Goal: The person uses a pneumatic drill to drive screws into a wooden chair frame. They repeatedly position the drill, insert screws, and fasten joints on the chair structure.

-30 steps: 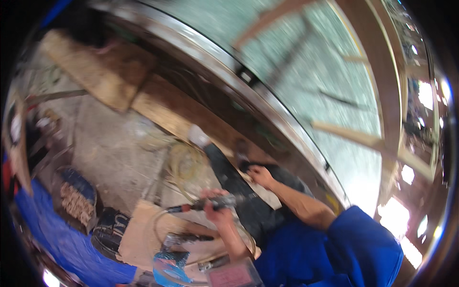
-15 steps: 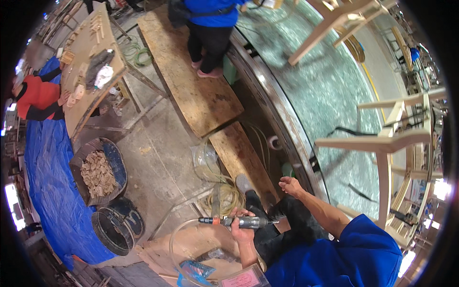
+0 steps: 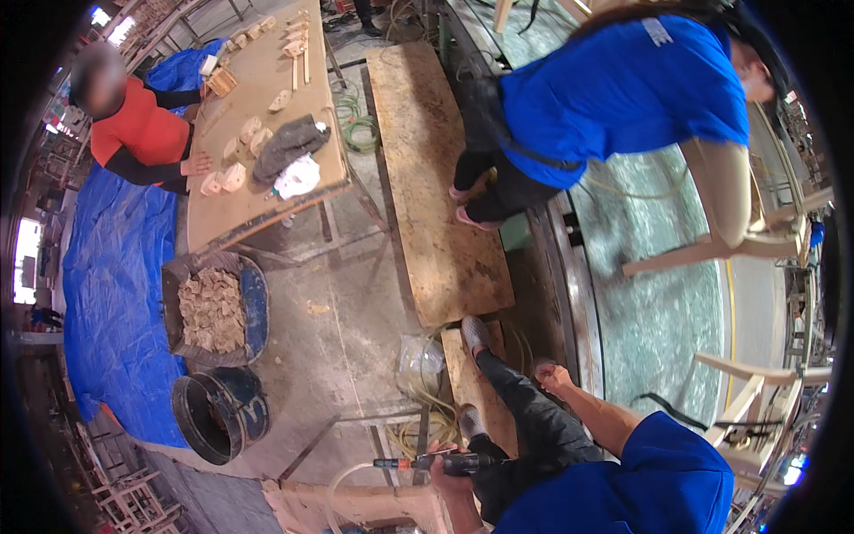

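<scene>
In my left hand (image 3: 447, 474) is an air screwdriver (image 3: 471, 464) with a dark body and an orange ring, held level across my lap. A pale air hose (image 3: 342, 481) curves away from its left end. My right hand (image 3: 555, 378) hovers beside the metal edge of the conveyor, its fingers curled closed. Whatever they may hold is too small to make out. On the green conveyor belt (image 3: 663, 338) to my right are pale wooden chair frames (image 3: 765, 392), the nearest one beyond my right arm.
A co-worker in blue (image 3: 614, 107) leans over the belt ahead, standing on a wooden platform (image 3: 427, 196). Another person in red (image 3: 142, 129) stands at a table (image 3: 258, 200) with wooden parts. A bin of wood pieces (image 3: 258, 311) and a black bucket (image 3: 209, 432) stand left.
My view has swung, so the table and platform appear farther right. The blue-clad co-worker now leans over the belt by a chair frame. My left hand keeps the screwdriver; my right stays closed.
</scene>
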`<control>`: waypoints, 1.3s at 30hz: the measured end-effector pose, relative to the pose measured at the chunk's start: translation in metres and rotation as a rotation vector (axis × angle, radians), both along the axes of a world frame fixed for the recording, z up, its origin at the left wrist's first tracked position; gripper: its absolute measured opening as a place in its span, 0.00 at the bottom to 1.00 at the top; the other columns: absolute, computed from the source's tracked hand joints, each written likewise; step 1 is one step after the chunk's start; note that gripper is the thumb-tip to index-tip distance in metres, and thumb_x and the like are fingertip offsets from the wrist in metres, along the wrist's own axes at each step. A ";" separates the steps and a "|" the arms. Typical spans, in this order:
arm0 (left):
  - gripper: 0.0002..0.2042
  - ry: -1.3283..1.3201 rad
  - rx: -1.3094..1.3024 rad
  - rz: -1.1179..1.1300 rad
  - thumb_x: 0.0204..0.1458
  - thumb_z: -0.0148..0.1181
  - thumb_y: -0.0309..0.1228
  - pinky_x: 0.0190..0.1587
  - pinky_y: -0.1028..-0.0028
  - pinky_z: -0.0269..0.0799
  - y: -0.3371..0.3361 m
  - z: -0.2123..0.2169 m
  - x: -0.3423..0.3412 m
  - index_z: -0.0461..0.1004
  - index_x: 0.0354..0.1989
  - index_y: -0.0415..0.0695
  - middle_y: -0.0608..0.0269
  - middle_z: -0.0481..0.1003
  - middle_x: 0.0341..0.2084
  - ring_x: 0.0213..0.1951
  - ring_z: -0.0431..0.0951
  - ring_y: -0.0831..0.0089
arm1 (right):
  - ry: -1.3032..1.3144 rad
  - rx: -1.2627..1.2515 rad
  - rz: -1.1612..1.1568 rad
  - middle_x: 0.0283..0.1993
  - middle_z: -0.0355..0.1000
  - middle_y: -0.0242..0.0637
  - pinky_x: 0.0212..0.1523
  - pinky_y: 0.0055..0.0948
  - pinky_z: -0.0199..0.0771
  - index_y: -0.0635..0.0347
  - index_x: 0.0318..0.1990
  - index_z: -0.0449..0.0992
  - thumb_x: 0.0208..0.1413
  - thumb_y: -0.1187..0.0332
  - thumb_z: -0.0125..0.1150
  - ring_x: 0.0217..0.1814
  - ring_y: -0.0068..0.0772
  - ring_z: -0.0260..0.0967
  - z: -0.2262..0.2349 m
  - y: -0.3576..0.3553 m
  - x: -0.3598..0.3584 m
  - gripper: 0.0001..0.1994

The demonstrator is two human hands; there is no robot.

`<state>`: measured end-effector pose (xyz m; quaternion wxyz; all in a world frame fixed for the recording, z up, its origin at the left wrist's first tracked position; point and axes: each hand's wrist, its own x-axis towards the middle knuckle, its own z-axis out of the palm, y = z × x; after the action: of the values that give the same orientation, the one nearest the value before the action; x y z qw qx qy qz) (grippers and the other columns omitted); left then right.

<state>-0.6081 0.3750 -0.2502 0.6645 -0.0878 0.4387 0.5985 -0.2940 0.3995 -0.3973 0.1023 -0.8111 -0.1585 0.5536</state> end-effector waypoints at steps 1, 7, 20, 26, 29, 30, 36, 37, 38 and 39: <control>0.23 0.025 -0.002 0.024 0.53 0.60 0.40 0.38 0.55 0.80 0.020 -0.001 0.006 0.70 0.57 0.45 0.50 0.77 0.37 0.36 0.80 0.54 | -0.025 0.029 0.036 0.37 0.79 0.37 0.30 0.28 0.74 0.64 0.52 0.77 0.57 0.64 0.65 0.30 0.26 0.74 -0.004 0.027 0.003 0.18; 0.26 -0.029 -0.067 0.045 0.48 0.64 0.40 0.42 0.57 0.77 0.088 0.000 0.051 0.69 0.57 0.49 0.56 0.76 0.37 0.37 0.77 0.58 | -0.128 0.178 0.322 0.39 0.80 0.39 0.32 0.31 0.76 0.61 0.49 0.78 0.54 0.60 0.67 0.33 0.34 0.76 -0.023 0.122 0.054 0.18; 0.29 0.065 -0.172 -0.094 0.49 0.64 0.41 0.42 0.58 0.77 0.065 -0.055 0.062 0.66 0.59 0.42 0.51 0.76 0.38 0.37 0.78 0.57 | -0.673 0.087 0.738 0.77 0.40 0.57 0.69 0.48 0.61 0.66 0.74 0.43 0.55 0.65 0.62 0.72 0.61 0.54 -0.124 0.217 0.109 0.43; 0.30 0.141 -0.199 -0.113 0.49 0.63 0.44 0.42 0.58 0.76 0.022 -0.085 0.028 0.66 0.59 0.44 0.51 0.76 0.38 0.36 0.77 0.57 | -0.651 -0.111 0.671 0.75 0.46 0.57 0.69 0.47 0.62 0.59 0.74 0.46 0.59 0.65 0.58 0.71 0.61 0.56 -0.160 0.197 0.108 0.39; 0.29 0.127 -0.219 -0.096 0.50 0.62 0.44 0.43 0.58 0.75 0.004 -0.103 0.014 0.67 0.59 0.45 0.53 0.76 0.37 0.36 0.77 0.57 | -0.717 0.155 0.680 0.69 0.57 0.55 0.64 0.45 0.68 0.54 0.71 0.55 0.59 0.65 0.58 0.67 0.60 0.60 -0.165 0.185 0.094 0.32; 0.28 0.147 -0.195 -0.118 0.51 0.62 0.45 0.44 0.57 0.74 -0.001 -0.106 0.008 0.67 0.59 0.46 0.55 0.76 0.37 0.36 0.77 0.58 | -0.748 0.297 0.694 0.66 0.61 0.54 0.62 0.44 0.70 0.52 0.69 0.60 0.59 0.66 0.58 0.66 0.59 0.63 -0.171 0.182 0.089 0.30; 0.27 -0.058 -0.217 0.060 0.53 0.60 0.49 0.46 0.54 0.71 -0.004 -0.173 0.009 0.70 0.60 0.50 0.56 0.76 0.38 0.36 0.76 0.59 | -0.425 0.418 0.788 0.47 0.76 0.45 0.54 0.44 0.74 0.58 0.50 0.79 0.54 0.68 0.62 0.54 0.52 0.72 -0.274 0.203 0.055 0.15; 0.27 -0.102 -0.212 0.075 0.53 0.60 0.49 0.46 0.54 0.70 -0.004 -0.192 0.011 0.70 0.60 0.51 0.56 0.76 0.38 0.36 0.76 0.60 | -0.429 0.444 0.776 0.48 0.76 0.45 0.54 0.45 0.74 0.57 0.50 0.79 0.54 0.68 0.62 0.54 0.52 0.72 -0.300 0.208 0.050 0.15; 0.27 -0.135 -0.192 0.069 0.54 0.58 0.51 0.46 0.52 0.70 -0.004 -0.210 0.015 0.70 0.60 0.52 0.56 0.76 0.39 0.36 0.75 0.60 | -0.446 0.473 0.781 0.49 0.75 0.44 0.54 0.45 0.74 0.57 0.51 0.79 0.54 0.69 0.62 0.54 0.51 0.72 -0.325 0.216 0.047 0.15; 0.27 -0.166 -0.200 0.050 0.55 0.56 0.52 0.47 0.50 0.70 -0.006 -0.224 0.021 0.70 0.60 0.53 0.55 0.76 0.39 0.36 0.76 0.59 | -0.457 0.498 0.785 0.50 0.75 0.44 0.53 0.45 0.73 0.57 0.51 0.79 0.54 0.69 0.62 0.54 0.51 0.72 -0.349 0.222 0.044 0.16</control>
<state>-0.5874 0.3688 -0.4744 0.6712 -0.2137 0.4376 0.5589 -0.2501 0.6220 -0.7467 0.0396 -0.7418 -0.5962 0.3044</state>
